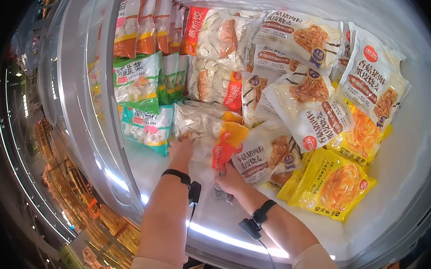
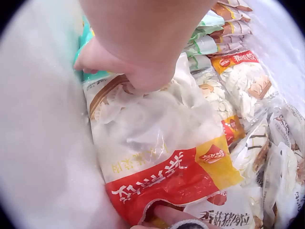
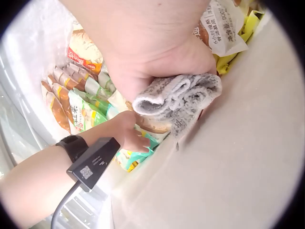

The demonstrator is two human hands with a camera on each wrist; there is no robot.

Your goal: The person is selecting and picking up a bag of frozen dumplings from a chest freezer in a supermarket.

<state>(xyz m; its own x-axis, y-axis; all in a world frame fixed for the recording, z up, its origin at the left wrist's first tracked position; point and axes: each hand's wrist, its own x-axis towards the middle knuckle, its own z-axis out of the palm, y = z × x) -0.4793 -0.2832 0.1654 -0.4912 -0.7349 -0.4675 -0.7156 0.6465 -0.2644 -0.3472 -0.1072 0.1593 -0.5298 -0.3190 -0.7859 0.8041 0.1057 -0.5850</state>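
A clear bag of frozen dumplings (image 2: 157, 119) with a red and yellow end lies lengthwise between the two hands. At its plain end, the left hand (image 1: 181, 151) grips the bag, thumb and fingers spread around the edge beside a teal bag (image 1: 147, 129). The right hand (image 1: 231, 181) is at the red end, a finger tucked at the bag's edge in the left wrist view. Bunched in the right hand is a grey cloth (image 3: 178, 98), its folds sticking out below the palm. A white bag with a meat picture (image 1: 266, 153) lies right beside the right hand.
The freezer's white wall (image 1: 405, 172) curves round the goods. Green bags (image 1: 138, 80) and brown-and-white bags (image 1: 130, 28) stand in rows at the left. More dumpling bags (image 1: 219, 35), white bags (image 1: 307, 104) and yellow bags (image 1: 334, 186) lie behind and right. A glass lid frame (image 1: 119, 91) runs along the left.
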